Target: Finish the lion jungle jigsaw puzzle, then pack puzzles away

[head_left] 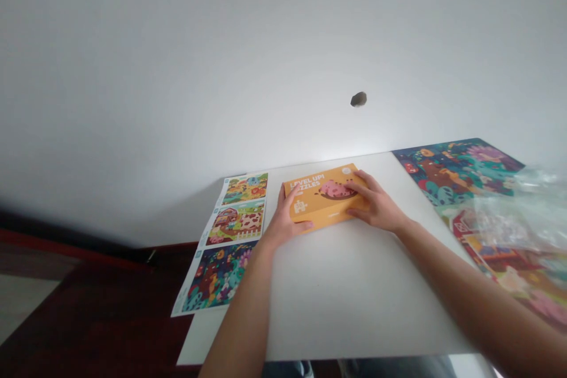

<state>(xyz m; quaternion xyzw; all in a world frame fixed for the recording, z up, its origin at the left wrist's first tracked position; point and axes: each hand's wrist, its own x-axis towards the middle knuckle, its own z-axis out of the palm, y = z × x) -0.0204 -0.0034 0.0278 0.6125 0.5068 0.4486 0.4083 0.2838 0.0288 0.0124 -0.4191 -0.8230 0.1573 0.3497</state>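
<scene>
An orange puzzle box with "LEVEL UP! PUZZLES" and a pink pig on its lid lies near the back of the white table. My left hand grips the box's left end, fingers on its top and side, thumb along the front. Around the right end my right hand is closed, its fingers over the lid and thumb at the front face. The undersides of the box and of my fingers are hidden.
At left, a sheet with three printed pictures overhangs the table edge. Colourful puzzle pictures lie along the right, partly under crumpled clear plastic. Behind the table rises a white wall with a small hole.
</scene>
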